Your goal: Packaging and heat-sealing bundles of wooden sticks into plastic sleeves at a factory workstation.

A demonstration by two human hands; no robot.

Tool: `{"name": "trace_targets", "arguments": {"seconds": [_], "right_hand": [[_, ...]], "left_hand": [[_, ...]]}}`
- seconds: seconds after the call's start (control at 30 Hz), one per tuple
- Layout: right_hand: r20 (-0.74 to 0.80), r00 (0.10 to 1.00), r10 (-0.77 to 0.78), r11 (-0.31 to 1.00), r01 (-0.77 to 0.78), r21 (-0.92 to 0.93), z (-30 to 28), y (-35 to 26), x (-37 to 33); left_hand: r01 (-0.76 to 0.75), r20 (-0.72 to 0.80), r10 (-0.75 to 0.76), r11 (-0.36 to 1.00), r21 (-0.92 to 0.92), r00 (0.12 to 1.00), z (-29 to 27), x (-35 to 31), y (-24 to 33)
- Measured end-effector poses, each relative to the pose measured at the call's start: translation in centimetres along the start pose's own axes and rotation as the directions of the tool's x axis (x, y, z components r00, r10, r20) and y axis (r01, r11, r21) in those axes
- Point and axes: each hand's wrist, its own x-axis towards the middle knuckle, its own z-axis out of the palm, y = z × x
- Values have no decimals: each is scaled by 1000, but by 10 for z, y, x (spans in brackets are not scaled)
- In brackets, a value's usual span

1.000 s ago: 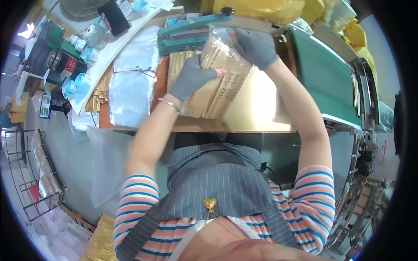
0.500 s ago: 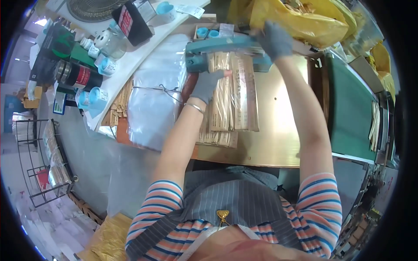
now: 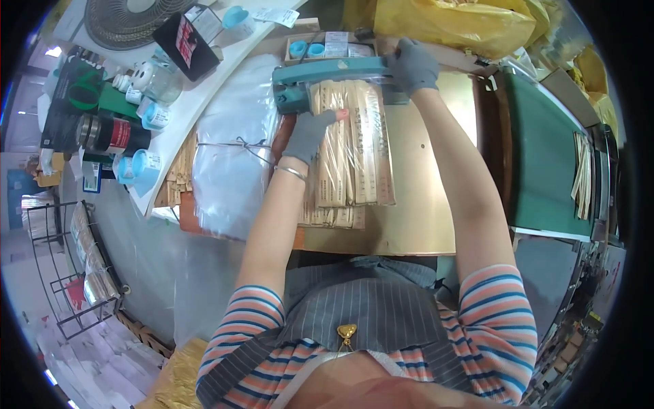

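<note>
A teal bar-type heat sealer (image 3: 334,67) stands across the far side of the work surface. Under its long arm lies the far end of a clear plastic bag of paper-wrapped sticks (image 3: 354,153). My gloved left hand (image 3: 308,136) grips the bag's left side just in front of the sealer, its bare thumb tip on top and its other fingers partly hidden. At the right end of the sealer's arm, my gloved right hand (image 3: 414,67) is closed around the arm. Further stick packs (image 3: 334,217) show beneath the bag's near end.
Left of the bag lies a tied stack of clear plastic bags (image 3: 228,170). Blue cups, a jar and a black flask (image 3: 109,134) crowd the white shelf (image 3: 197,102). Behind are a small box (image 3: 368,50) and a yellow bag (image 3: 463,27); a green board (image 3: 545,163) stands right.
The whole view has shifted slightly left. My right hand, blurred before, is now steady at the end of the sealer's arm. My left hand stays on the bag.
</note>
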Motion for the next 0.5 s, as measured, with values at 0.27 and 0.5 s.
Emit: {"name": "trace_targets", "arguments": {"seconds": [0.27,0.5], "right_hand": [[225,972,64,837,-175,518,27,-56,-206],[825,447,-346,-7,-880,474,-17,-87,-256]], "left_hand": [[-241,-90,325,834,496,941,-42,-54,-17],[-170,-196,220,954,247,956,-82,-165,-53]]}}
